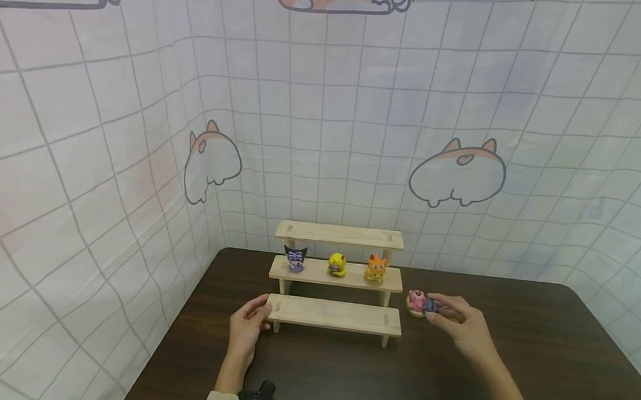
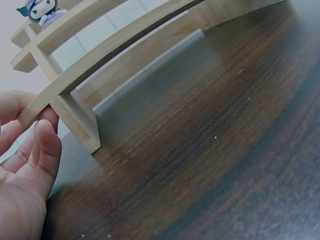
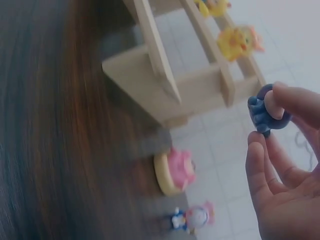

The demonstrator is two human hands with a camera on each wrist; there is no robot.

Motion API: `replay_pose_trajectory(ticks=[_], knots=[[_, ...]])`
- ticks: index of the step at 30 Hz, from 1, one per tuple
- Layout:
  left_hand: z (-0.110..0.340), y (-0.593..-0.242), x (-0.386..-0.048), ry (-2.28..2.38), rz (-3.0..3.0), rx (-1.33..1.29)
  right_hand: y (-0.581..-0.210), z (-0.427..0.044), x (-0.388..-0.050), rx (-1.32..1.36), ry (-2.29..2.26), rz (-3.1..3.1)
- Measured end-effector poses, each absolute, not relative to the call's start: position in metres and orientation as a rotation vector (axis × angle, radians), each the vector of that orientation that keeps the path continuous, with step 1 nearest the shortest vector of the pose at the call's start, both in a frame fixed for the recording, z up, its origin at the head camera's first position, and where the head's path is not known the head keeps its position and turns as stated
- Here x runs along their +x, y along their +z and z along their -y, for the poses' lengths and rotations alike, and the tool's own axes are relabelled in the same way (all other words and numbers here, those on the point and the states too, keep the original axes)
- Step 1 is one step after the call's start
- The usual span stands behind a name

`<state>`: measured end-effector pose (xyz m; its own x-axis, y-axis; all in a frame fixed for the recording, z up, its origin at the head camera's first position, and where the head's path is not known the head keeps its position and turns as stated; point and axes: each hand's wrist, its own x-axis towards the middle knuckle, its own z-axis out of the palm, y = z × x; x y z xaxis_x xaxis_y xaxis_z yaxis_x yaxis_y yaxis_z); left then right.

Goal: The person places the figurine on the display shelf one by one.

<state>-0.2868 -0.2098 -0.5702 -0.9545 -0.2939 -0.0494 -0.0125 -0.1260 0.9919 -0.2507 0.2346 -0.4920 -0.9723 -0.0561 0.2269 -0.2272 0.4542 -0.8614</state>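
A three-tier wooden display shelf (image 1: 334, 315) stands on the table, and my left hand (image 1: 245, 329) grips the left end of its lowest board. In the left wrist view that board's end (image 2: 37, 106) lies between the fingers and thumb. Right of the shelf, my right hand (image 1: 468, 330) pinches a small dark blue figurine (image 3: 260, 115) between thumb and fingers, held up off the table. Behind it sits a pink figurine on a yellowish base (image 1: 416, 302). The middle tier bears a black-and-purple figurine (image 1: 296, 259), a yellow one (image 1: 337, 265) and an orange one (image 1: 375, 268).
In the right wrist view, a small pink-and-blue figurine (image 3: 194, 217) stands beside the pink one; my right hand hides it in the head view. The dark wood table (image 1: 334, 383) meets a white grid-patterned curtain (image 1: 346, 164) at its back and sides.
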Motion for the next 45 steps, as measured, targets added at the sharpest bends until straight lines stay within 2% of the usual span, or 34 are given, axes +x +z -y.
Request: replay_pose_trajectory(ticks=[9,17,26,45], knots=[[0.209,-0.571,-0.286,-2.187,1.937,0.352,-0.492,-0.199,-0.250,0.407,1.630,2.473],[0.209,-0.572,-0.287,-2.188,1.941,0.352,-0.492,-0.172,-0.252,0.402,1.742,2.470],[0.209,-0.571,-0.286,-2.180,1.944,0.358,-0.495,-0.144,-0.259,0.515,1.718,2.409],[0.209,-0.570,-0.287,-2.193,1.922,0.346,-0.496,-0.095,-0.270,0.459,1.847,2.390]])
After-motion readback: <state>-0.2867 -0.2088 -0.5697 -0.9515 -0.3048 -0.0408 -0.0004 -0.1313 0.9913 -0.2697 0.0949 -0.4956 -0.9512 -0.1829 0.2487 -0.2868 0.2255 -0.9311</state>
